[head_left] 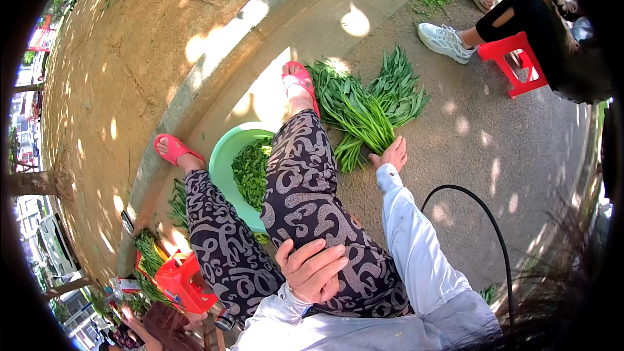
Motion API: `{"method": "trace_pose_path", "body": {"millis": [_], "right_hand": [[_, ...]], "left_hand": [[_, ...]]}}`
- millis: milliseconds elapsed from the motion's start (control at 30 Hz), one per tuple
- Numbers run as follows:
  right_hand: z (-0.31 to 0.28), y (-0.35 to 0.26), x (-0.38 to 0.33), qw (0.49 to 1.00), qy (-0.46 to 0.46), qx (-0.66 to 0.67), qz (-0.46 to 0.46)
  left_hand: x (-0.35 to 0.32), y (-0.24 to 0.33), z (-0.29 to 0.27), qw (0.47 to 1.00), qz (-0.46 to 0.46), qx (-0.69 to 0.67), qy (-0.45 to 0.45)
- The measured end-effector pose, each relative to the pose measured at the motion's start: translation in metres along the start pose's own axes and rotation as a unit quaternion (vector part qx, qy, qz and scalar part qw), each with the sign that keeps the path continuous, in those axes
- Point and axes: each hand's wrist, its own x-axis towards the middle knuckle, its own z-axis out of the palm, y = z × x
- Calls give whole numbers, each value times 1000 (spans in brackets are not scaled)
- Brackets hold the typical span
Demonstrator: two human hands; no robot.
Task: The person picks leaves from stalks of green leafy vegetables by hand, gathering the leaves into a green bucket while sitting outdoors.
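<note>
Green leafy stalks (364, 107) lie in a big pile on the ground, just past your right knee. Your right hand (390, 154) reaches down to the near end of that pile. Its fingers touch the stalk ends and are only a little curled, and you cannot tell if they have hold of any stalk. Your left hand (312, 270) rests flat on your right thigh, fingers loosely spread, with nothing in it. A green bowl (224, 156) sits on the ground between your legs, to the left of the pile, and it has cut green bits inside. Your pink sandals (300, 78) are close to the pile's left side. Far past the pile, another person sits on a red stool (513, 58) in white shoes (445, 40), with more greens near them. A small red stool (185, 283) stands well to the left of the pile, by your left leg.
</note>
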Motion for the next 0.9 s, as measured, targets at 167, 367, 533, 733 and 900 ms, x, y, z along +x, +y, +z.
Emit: {"method": "trace_pose_path", "body": {"millis": [167,367,533,733,900], "right_hand": [[3,-3,10,999,-35,-24,-7],[12,-1,18,999,-22,-34,-14],[14,-7,25,998,-6,-63,-8],[18,-3,29,999,14,-32,-13],[27,2,30,1000,19,8,-19]], "left_hand": [[-3,-2,2,1000,1,10,6],[-2,-3,2,1000,-6,1,13],[-4,-5,2,1000,-2,-2,28],[-5,-5,-1,1000,-16,5,8],[-8,-4,-3,1000,-17,9,-6]]}}
